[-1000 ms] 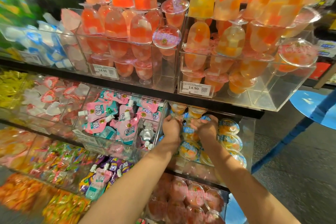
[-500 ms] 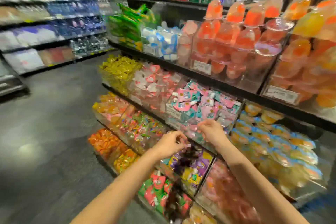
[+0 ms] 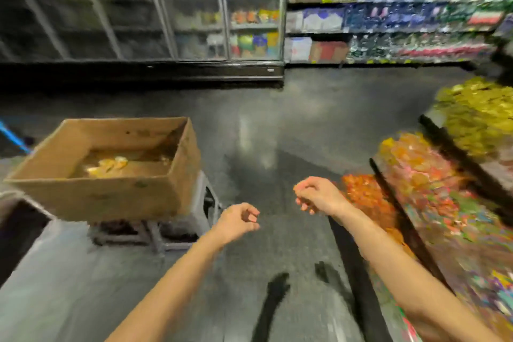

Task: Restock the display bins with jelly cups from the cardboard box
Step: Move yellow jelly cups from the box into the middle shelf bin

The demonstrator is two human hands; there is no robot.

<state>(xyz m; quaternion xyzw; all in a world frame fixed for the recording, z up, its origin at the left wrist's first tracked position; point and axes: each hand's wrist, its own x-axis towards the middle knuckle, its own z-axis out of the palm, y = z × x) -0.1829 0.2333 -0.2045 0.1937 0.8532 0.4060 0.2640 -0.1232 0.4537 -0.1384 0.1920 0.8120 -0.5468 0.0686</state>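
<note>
Cardboard box (image 3: 111,175): it sat to the left of both hands, raised on a grey stool (image 3: 177,225), its open top facing up. Its long axis ran left to right across the view, and its right end wall was the part closest to the hands.

Display bins (image 3: 416,194): they lay off to the right, blurred, on the far side of the hands from the box; which bin took the cups could not be told from this view.

Floor (image 3: 277,125): a bare dark stretch of it lay between the box and the bins, with both hands held over it.

Left hand (image 3: 236,221): loosely curled with nothing in it, the thumb close to the fingertips. It hung just beside the box's right end and below its rim, and was the nearer hand.

Right hand (image 3: 316,197): fingers drooping and slack, also carrying nothing. It was well apart from the box and near the bins.

Jelly cups (image 3: 111,165): a few yellow-orange ones lay low on the box's bottom, toward its left half, blurred.

Coming move, as a judgement: a reach up, leftward and over the rim, led by the left hand.
</note>
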